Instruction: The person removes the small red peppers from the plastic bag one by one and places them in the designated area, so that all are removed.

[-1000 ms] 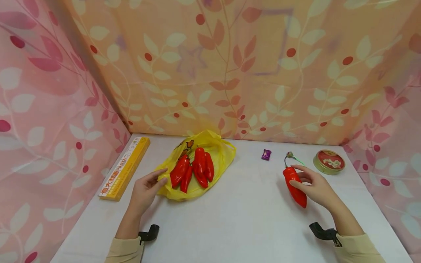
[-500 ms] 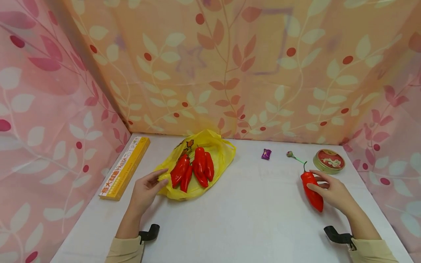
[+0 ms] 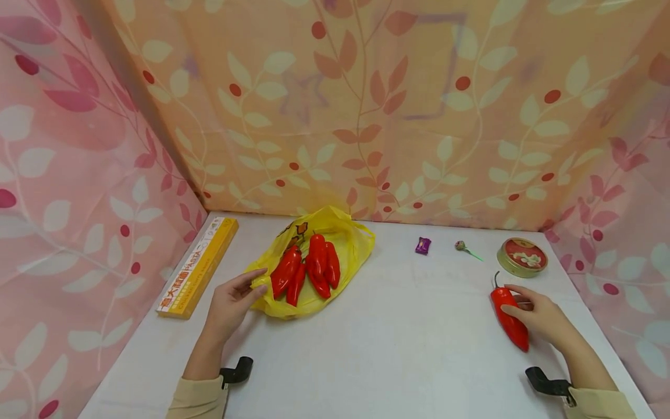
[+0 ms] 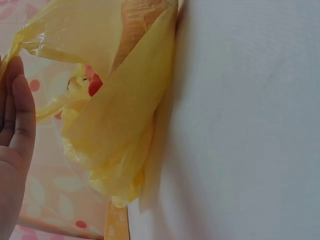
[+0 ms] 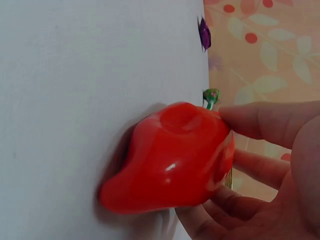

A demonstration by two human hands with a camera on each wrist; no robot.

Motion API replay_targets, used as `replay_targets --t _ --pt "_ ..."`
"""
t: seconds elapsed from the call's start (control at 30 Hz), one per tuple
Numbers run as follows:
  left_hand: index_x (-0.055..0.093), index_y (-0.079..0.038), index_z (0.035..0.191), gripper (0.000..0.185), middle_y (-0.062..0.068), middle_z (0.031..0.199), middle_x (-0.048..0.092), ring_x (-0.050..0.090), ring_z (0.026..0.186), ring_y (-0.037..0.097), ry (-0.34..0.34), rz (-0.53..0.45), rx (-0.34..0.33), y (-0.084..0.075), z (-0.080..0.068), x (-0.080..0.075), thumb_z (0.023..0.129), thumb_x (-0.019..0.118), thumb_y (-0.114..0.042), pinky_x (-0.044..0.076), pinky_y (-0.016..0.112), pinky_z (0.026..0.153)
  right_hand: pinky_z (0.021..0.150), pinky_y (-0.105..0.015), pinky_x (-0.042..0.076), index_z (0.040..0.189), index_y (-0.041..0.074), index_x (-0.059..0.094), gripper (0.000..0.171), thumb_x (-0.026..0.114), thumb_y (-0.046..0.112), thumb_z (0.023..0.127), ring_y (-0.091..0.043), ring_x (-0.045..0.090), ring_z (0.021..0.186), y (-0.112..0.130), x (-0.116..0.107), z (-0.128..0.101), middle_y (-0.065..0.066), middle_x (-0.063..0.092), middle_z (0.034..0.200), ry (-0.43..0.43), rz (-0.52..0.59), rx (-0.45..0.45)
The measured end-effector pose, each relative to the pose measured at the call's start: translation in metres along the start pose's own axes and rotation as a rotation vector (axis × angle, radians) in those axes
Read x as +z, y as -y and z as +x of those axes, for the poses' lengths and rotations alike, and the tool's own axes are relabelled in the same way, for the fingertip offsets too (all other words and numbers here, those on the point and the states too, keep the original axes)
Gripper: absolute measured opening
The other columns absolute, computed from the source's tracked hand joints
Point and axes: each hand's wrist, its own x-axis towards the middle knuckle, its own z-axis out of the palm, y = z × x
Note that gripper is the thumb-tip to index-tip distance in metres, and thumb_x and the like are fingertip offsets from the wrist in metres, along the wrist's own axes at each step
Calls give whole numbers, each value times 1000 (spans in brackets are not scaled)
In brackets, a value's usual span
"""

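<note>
Right hand [image 3: 539, 317] pinches a smooth, glossy, tapered red pepper [image 3: 512, 323] at the table's [image 3: 408, 349] right; long axis oblique, stem far-left, tip near-right. Left hand [image 3: 229, 304] pinches thin plastic yellow bag [image 3: 352, 247] by its edge.

Right hand [image 3: 540, 315] carries a red pepper [image 3: 513, 328] rightward and nearer the person, its stem now apart from the lollipop [image 3: 460, 246] it earlier overlapped.

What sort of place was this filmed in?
Probably a makeshift recording booth: leaf-patterned sheeting encloses a white tabletop on three sides, and two black wrist-worn devices show.
</note>
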Motion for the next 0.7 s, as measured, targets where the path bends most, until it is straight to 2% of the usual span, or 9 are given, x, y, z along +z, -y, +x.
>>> replay_targets --t 0.1,0.33,0.47,0.7 --pt "67 -10 132 43 10 139 62 60 116 3 0 0 -4 0 0 1 93 74 -28 51 14 92 83 -54 60 153 -5 30 81 63 44 98 -56 50 118 -2 -1 -2 -43 43 138 14 -3 -4" --pt "66 -8 133 45 10 138 63 60 116 2 -5 7 11 0 0 0 93 74 -29 51 13 92 80 -53 61 152 -6 33 79 63 43 98 -55 53 115 -4 -2 -4 -41 49 133 -6 -16 -37" --pt "65 -7 133 46 11 138 63 60 116 1 -9 11 14 0 -1 0 94 73 -29 51 13 92 79 -54 61 151 -5 34 79 62 45 98 -56 52 117 0 -6 -5 -40 49 136 -24 -41 -54" --pt "66 -7 132 44 11 138 63 61 115 4 -5 -2 17 0 -1 0 94 73 -28 52 14 92 83 -67 54 153 -2 34 74 61 43 100 -56 50 121 31 -21 -18 -36 50 139 -131 -63 -119"
